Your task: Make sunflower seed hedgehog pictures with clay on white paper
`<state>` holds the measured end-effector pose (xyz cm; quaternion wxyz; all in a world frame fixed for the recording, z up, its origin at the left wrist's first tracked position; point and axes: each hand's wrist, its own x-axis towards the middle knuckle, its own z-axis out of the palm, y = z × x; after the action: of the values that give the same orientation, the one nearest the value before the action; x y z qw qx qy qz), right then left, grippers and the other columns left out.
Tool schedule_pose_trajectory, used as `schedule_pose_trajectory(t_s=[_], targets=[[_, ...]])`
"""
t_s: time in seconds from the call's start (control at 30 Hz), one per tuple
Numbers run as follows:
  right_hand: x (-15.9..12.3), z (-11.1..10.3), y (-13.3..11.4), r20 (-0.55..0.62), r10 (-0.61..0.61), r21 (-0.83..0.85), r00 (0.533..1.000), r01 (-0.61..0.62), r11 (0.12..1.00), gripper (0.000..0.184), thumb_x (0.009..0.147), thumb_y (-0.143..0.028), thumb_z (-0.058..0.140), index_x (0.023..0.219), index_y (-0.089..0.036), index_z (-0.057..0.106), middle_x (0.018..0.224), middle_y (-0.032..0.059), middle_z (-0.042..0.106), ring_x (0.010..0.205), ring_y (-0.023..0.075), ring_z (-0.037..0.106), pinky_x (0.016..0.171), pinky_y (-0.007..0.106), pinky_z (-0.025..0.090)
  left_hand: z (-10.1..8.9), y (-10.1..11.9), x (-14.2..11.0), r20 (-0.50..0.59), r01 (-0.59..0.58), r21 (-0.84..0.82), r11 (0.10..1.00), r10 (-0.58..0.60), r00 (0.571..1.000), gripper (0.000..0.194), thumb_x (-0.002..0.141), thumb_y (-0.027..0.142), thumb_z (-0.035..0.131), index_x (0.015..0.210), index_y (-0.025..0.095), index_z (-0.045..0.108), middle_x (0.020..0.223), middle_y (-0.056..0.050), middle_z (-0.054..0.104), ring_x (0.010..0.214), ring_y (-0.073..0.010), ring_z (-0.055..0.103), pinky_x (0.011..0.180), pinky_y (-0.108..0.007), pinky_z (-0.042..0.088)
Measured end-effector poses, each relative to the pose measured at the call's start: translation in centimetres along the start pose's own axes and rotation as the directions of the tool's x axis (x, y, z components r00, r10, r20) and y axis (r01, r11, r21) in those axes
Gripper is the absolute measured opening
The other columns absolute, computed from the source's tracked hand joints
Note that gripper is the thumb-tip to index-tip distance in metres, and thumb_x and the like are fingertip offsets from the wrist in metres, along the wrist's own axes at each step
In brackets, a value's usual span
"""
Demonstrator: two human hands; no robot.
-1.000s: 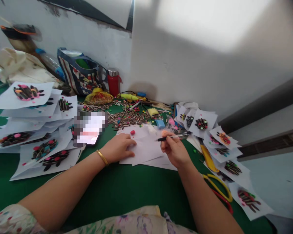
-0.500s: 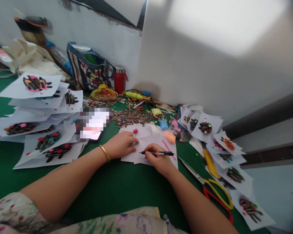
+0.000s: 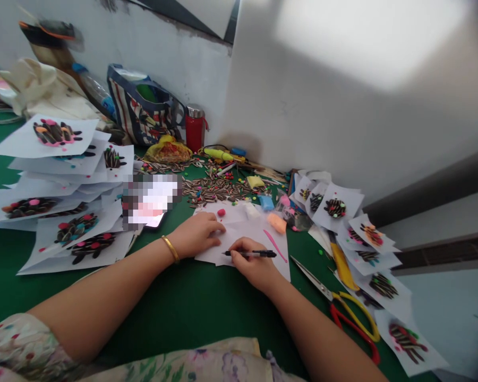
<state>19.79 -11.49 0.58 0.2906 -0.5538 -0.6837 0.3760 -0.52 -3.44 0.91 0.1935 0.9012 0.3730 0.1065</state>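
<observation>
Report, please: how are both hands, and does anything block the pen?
Right hand holding pen, tip at or just above paper. Left hand open on paper. Scissors off to the right; nothing seen blocking pen.

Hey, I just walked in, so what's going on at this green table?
A person's right hand holds a black pen, its tip close to or on some white paper. The left hand rests at the paper's left side. Striped seeds lie heaped beyond, open scissors lie to the right, and sheets decorated with seeds flank both sides.
</observation>
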Motion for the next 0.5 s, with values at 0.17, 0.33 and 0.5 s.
schedule_pose_trajectory(t_s=[0.17,0.33,0.5], targets=[[0.19,-0.06,0.30,-0.010,-0.006,-0.018,1.000,0.006,1.000,0.011,0.084,-0.024,0.056,0.083,-0.021,0.066,0.079,-0.0006,0.067,0.074,0.0155,0.061,0.066,0.026,0.045,-0.11,0.15,0.01,0.001,0.006,0.003,1.000,-0.006,1.000,0.028,0.081,0.029,0.068,0.108,0.023,0.071,0.101,-0.007,0.063,0.102,-0.0250,0.057,0.091,-0.036,0.042],[0.21,-0.04,0.19,0.007,-0.006,-0.061,1.000,0.006,0.998,0.011,0.084,-0.024,0.056,0.083,-0.022,0.066,0.081,-0.0007,0.068,0.076,0.0158,0.061,0.069,0.026,0.045,-0.03,0.06,0.00,-0.004,0.001,-0.001,1.000,-0.001,1.000,0.028,0.080,0.029,0.069,0.108,0.023,0.070,0.100,-0.007,0.063,0.102,-0.0248,0.057,0.091,-0.036,0.042],[0.24,-0.09,0.05,0.017,-0.005,-0.094,1.000,0.007,0.996,0.011,0.084,-0.024,0.055,0.082,-0.022,0.066,0.080,-0.0009,0.068,0.076,0.0157,0.061,0.068,0.026,0.045,0.05,0.01,-0.02,-0.015,-0.006,0.005,1.000,0.006,1.000,0.027,0.080,0.030,0.069,0.107,0.024,0.071,0.100,-0.007,0.063,0.101,-0.0247,0.058,0.090,-0.036,0.042]])
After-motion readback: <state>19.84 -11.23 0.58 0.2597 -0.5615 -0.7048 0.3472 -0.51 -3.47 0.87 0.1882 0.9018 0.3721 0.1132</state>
